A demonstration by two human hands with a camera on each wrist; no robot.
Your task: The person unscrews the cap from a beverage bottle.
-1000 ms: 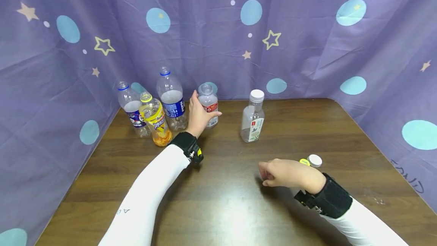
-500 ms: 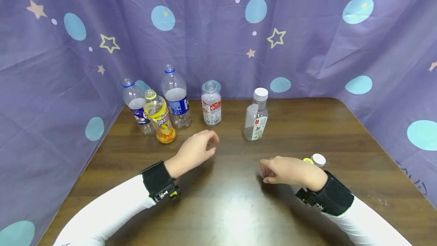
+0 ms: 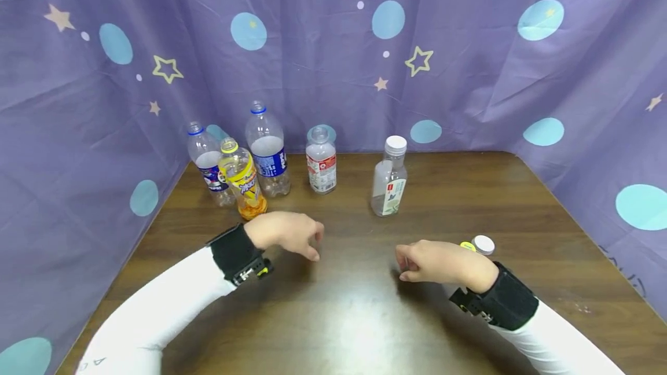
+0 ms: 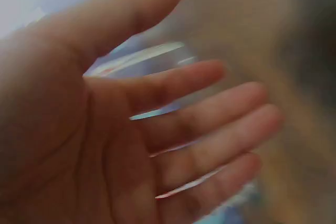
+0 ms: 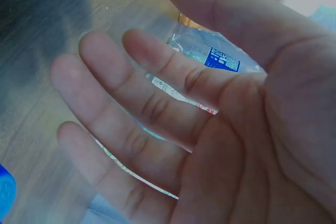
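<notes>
Head view, item by item as we log it. Left hand (image 3: 288,232): a second ago it gripped the small clear plastic bottle with the red and white label (image 3: 321,161); now we find it drawn back to the near middle of the dark brown wood-grain table (image 3: 469,190), fingers loosely curled downward, holding nothing, well apart from that bottle. Left wrist view confirms relaxed, spread fingers (image 4: 210,129), though blurred. Right hand (image 3: 438,261): unchanged in place, resting on the table with fingers loosely bent; right wrist view shows them spread and empty (image 5: 136,103).

The red-labelled bottle stands upright at the back of the table, uncapped, smooth and cylindrical, where it stood before. To its left we count three uncapped bottles close together: a clear bottle with a yellow and orange label (image 3: 242,181), a tall clear bottle with a blue label (image 3: 268,152), and a shorter clear bottle with a dark blue label (image 3: 207,164). To its right, apart, stands a clear flat-sided bottle with a white screw cap and pale green label (image 3: 388,178).

Just beside the right hand lie a round white cap (image 3: 483,244) and a yellow cap (image 3: 466,245), touching or nearly so.

Backdrop: creased purple cloth (image 3: 469,62) printed with pale blue discs and cream stars.
</notes>
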